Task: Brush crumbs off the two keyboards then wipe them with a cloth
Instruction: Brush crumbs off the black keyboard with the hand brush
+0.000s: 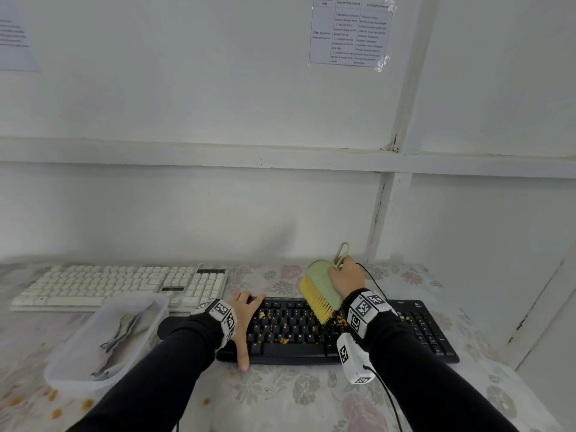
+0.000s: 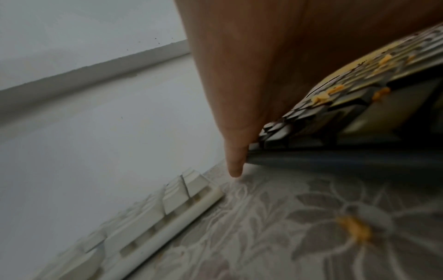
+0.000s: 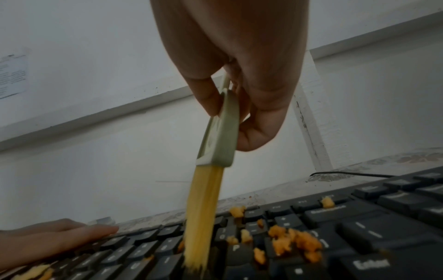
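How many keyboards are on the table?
2. The black keyboard lies in front, under the brush and sprinkled with crumbs. The white keyboard lies further back on the left, behind the plastic tub.

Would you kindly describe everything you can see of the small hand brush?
The hand brush has a flat, pale green, plastic-looking body with a looped handle at the top and a fan of yellow bristles. The right hand grips it near the loop, fingers curled round the body. It is tilted, bristles down, their tips touching the keys of the black keyboard among orange crumbs. The left hand rests on the keyboard's left end, away from the brush.
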{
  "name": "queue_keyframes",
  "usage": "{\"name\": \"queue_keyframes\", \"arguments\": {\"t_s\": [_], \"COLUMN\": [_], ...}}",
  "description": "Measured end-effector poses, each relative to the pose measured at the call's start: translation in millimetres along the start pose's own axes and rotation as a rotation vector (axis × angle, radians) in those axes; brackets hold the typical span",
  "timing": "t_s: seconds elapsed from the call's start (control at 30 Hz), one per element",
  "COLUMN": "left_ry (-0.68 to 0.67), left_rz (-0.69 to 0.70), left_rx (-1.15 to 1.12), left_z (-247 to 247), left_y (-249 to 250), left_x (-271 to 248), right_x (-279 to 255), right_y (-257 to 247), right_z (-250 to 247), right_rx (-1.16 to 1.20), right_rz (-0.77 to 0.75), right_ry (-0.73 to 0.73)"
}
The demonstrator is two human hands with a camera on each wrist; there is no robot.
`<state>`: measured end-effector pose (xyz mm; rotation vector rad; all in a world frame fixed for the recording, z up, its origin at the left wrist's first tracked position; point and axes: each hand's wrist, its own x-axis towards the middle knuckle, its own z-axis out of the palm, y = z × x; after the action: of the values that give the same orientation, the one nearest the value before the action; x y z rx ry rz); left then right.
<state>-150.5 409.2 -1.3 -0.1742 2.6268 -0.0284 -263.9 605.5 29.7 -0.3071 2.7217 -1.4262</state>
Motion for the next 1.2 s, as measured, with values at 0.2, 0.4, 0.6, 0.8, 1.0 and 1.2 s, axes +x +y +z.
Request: {"name": "queue_keyframes", "arguments": {"t_s": [0.2, 0.4, 0.6, 0.8, 1.0, 1.2], "left_ry": [0.128, 0.228, 0.247, 0.239, 0.245, 0.243], "left_rz": [-0.007, -0.018, -0.041, -0.025, -0.016, -0.01], "left_rx": [-0.009, -0.027, -0.005, -0.038, -0.048, -0.042], "left_z": [8, 12, 9, 10, 13, 12], "left_y": [2, 5, 10, 7, 4, 4], "left_x": [-12, -22, -28, -28, -24, -26], "right_x": [-12, -34, -58, -69, -69, -59], "right_y": [-11, -12, 1, 0, -7, 0], "right_z": [-8, -24, -39, -43, -20, -41], "right_rx": [0.008, -0.057, -0.245, -0.196, -0.237, -0.334], "right_rz": [-0.094, -0.25, -0.327, -0.42, -0.463, -0.289], "right_ry": [0.013, 0.033, -0.078, -0.033, -0.114, -0.137]}}
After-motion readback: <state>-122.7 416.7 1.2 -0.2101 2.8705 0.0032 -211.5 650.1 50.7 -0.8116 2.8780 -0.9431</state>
